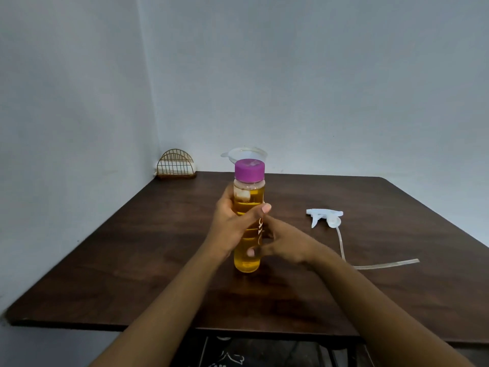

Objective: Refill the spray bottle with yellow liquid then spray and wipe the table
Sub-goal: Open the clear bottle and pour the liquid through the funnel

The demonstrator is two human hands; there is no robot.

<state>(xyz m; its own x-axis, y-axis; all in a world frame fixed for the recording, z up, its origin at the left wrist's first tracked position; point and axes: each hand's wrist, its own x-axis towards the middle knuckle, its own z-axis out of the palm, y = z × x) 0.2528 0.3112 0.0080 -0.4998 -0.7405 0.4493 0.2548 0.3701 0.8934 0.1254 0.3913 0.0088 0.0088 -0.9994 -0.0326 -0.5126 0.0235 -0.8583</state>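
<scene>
— Where was the bottle of yellow liquid (247,263)?

— Upright near the middle of the dark wooden tabletop (132,247), its purple cap (249,170) on. Whether its base touched the wood, I couldn't tell.

— And the hands?

— The left hand (232,223) was wrapped round the upper half of the bottle, thumb across the front. The right hand (285,242) was at the lower half, its thumb against the front and its fingers going behind, but it was blurred, so I couldn't tell whether it really gripped.

— The sprayer?

— A white spray head (324,217) lay on its side to the right, well apart from the bottle, with its clear tube (383,264) trailing toward the near edge and bending right.

— Anything else?

— The rim of a clear funnel (247,152) showed just behind the cap; what it stood on was hidden. A gold wire holder (176,165) sat in the far left corner against the wall.
</scene>
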